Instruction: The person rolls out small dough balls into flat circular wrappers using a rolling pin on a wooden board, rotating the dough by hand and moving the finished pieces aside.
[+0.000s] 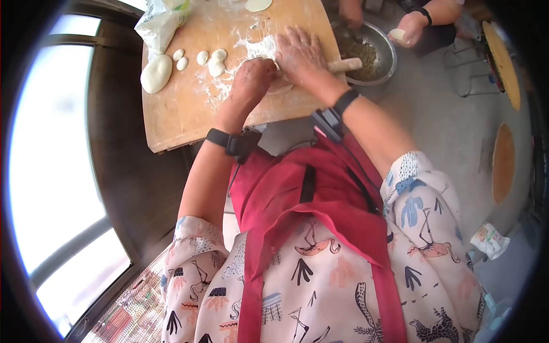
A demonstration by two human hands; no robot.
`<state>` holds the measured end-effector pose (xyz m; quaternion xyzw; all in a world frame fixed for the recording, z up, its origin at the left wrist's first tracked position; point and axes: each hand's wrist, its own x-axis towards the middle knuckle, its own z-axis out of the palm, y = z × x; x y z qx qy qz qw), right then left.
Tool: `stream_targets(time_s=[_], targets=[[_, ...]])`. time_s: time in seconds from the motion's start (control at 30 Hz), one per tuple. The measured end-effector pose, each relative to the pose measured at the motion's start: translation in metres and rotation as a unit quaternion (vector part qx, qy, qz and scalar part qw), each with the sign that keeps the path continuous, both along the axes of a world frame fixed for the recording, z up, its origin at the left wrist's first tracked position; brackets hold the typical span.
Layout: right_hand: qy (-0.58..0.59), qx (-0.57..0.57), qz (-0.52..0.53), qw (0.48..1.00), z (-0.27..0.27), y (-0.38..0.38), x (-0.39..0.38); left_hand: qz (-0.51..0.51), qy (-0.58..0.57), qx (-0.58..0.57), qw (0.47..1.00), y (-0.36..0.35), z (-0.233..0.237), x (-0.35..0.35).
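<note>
A wooden board (183,114) dusted with white flour (257,46) lies in front of me. My left hand (253,80) is closed, its fingers curled at the flour's edge; what they hold, if anything, is hidden. On a wooden rolling pin (345,64) lies my right hand (298,54), palm down with fingers stretched out. The pin's right end sticks out past the board's edge. To the left on the board are a large lump of dough (156,74) and several small dough pieces (217,67). A flat round wrapper (258,4) sits at the far edge.
A metal bowl of chopped filling (390,64) stands right of the board. Beyond it, another person's hand (409,30) holds a wrapper, the other reaching over the bowl. A plastic bag (163,28) lies at the board's back left. Round stools (503,164) stand at the right.
</note>
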<state>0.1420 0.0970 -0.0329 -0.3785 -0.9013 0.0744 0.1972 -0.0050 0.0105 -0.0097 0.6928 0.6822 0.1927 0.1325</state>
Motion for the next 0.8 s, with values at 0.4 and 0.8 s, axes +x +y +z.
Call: stream_targets(time_s=[0.4,0.8], targets=[[0.022,0.016,-0.001,1.000,0.003,-0.005,-0.001,0.018,-0.039,0.027,0.999,-0.008,0.008,0.005],[0.022,-0.026,0.004,0.999,0.003,-0.027,0.013,0.056,-0.073,-0.033,0.995,-0.018,0.009,0.000]])
